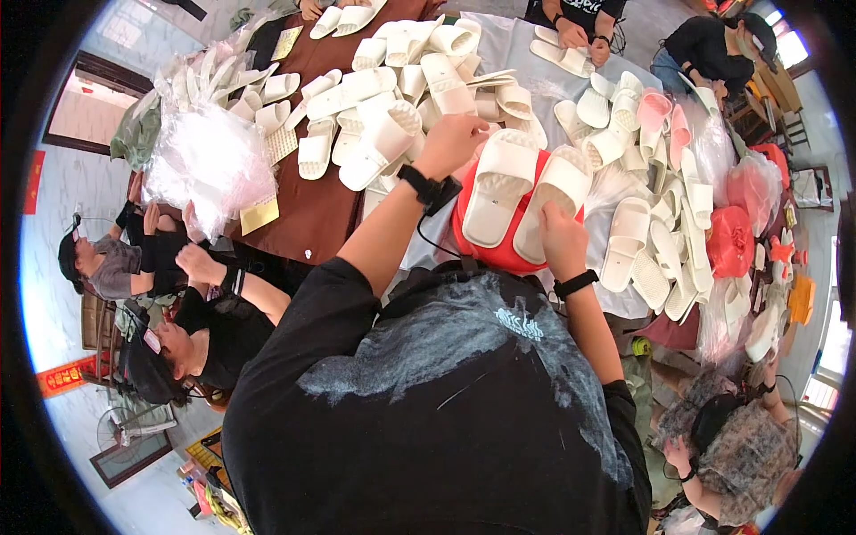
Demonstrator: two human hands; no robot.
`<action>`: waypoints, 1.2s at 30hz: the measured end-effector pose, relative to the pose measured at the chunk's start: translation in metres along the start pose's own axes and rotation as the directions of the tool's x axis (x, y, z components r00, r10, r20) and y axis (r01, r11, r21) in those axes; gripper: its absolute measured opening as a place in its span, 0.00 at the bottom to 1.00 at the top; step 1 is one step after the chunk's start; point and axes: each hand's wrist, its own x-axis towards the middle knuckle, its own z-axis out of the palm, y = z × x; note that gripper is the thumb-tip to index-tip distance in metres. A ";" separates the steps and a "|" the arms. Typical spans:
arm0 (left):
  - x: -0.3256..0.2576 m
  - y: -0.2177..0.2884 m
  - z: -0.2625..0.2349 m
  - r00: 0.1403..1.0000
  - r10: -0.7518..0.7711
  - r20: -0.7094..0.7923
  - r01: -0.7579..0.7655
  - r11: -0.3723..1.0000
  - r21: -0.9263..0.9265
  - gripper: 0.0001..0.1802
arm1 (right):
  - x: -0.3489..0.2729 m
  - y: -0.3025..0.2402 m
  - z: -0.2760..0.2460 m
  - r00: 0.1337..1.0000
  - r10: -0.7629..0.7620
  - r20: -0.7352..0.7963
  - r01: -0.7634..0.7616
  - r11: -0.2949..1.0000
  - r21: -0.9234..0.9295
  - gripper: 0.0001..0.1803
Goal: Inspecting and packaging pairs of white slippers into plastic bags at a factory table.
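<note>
Fingers on your left hand (453,144) are bent part way, close to the top of the left slipper (493,209); I cannot tell if they have hold of anything. Your right hand (565,242) has its fingers curled at the near end of the right slipper (571,178), touching it, but the tips are partly hidden, so I cannot tell if they pinch it or just rest there. Both cream slippers lie side by side on a red pad (506,257), right in front of you, which seems to keep the pair together and easy to reach. Call that pad the middle of a clock. At 11 o'clock, a big pile of slippers (370,94) sits on the brown desk (299,227), maybe put there so you can get at it. More slippers (628,234) lie at 3 to 4 o'clock, perhaps pushed aside to leave your pair some room. A pink slipper (654,111) sits at 2 o'clock among pale ones. Near 9 o'clock, a puffy clear plastic bag (201,165) rests by the desk's far side, well apart from your hands.
</note>
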 end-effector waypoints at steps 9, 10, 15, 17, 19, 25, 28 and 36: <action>0.054 0.013 0.034 0.984 0.041 0.175 -0.064 0.989 0.132 0.10 | 0.007 0.000 0.009 0.999 -0.012 -0.039 0.010 0.999 -0.051 0.09; 0.058 0.015 0.041 0.976 0.052 0.212 -0.086 0.984 0.154 0.10 | 0.006 0.000 0.007 1.000 -0.008 0.002 0.008 0.997 -0.070 0.10; 0.076 0.037 0.069 0.929 -0.004 0.369 -0.126 0.936 0.328 0.14 | 0.006 0.003 0.011 0.999 -0.006 0.037 0.009 0.998 -0.069 0.10; 0.080 0.037 0.085 0.923 0.009 0.385 -0.152 0.927 0.342 0.15 | 0.006 -0.001 0.010 1.000 -0.007 0.026 0.008 0.997 -0.071 0.08; 0.084 0.040 0.090 0.873 -0.004 0.487 -0.214 0.895 0.391 0.19 | 0.005 0.001 0.015 1.000 -0.008 -0.003 0.008 0.998 -0.067 0.07; 0.090 0.035 0.102 0.875 0.034 0.483 -0.250 0.886 0.391 0.11 | 0.001 0.004 0.018 0.999 -0.016 -0.038 0.014 0.999 -0.042 0.08; 0.096 0.017 0.106 0.908 0.038 0.417 -0.204 0.909 0.363 0.11 | 0.003 0.001 0.012 0.999 -0.031 -0.039 0.030 0.999 -0.034 0.08; 0.089 0.019 0.101 0.905 0.075 0.418 -0.212 0.933 0.291 0.13 | 0.003 0.001 0.009 0.999 -0.034 -0.023 0.034 0.999 -0.030 0.08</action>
